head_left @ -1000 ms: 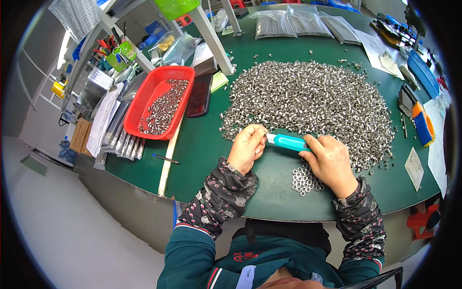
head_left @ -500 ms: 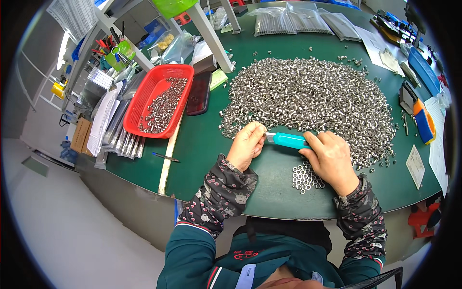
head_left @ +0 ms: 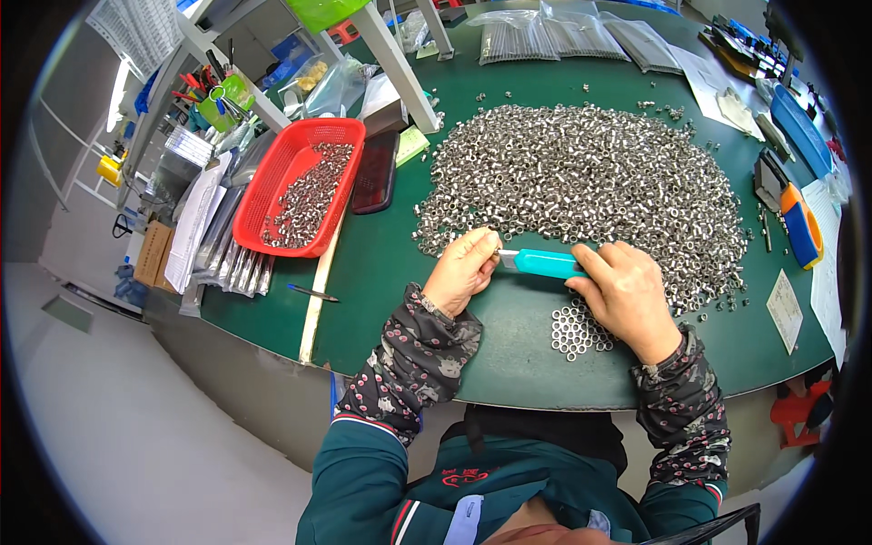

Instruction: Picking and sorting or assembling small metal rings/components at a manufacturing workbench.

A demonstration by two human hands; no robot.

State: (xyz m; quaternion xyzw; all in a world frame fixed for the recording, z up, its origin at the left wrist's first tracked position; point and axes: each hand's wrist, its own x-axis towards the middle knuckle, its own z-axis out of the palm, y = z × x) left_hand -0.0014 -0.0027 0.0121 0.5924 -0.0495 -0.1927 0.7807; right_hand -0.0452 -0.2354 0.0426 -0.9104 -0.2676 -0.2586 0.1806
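My right hand (head_left: 629,295) grips a turquoise utility knife (head_left: 548,264), thumb and fingers around the back of its handle. The knife's metal end points left and meets the fingertips of my left hand (head_left: 463,272). Those left fingers are pinched together; whatever they hold is mostly hidden at the blade's tip. Behind both hands spreads a wide heap of small metal rings (head_left: 581,173). A small flat cluster of rings (head_left: 572,338) lies on the green table (head_left: 518,368), just below the knife and beside my right wrist.
To the left stand a red plastic basket (head_left: 250,213) partly filled with small metal pieces, a dark phone (head_left: 375,173), a pen (head_left: 313,293) and a wooden strip (head_left: 313,318). An orange-and-blue tape dispenser (head_left: 803,232) and a card (head_left: 783,312) are at the right. Bagged rods (head_left: 518,41) lie far back.
Almost nothing differs. My left hand and forearm have shifted very slightly left; the knife stays at the left fingertips.
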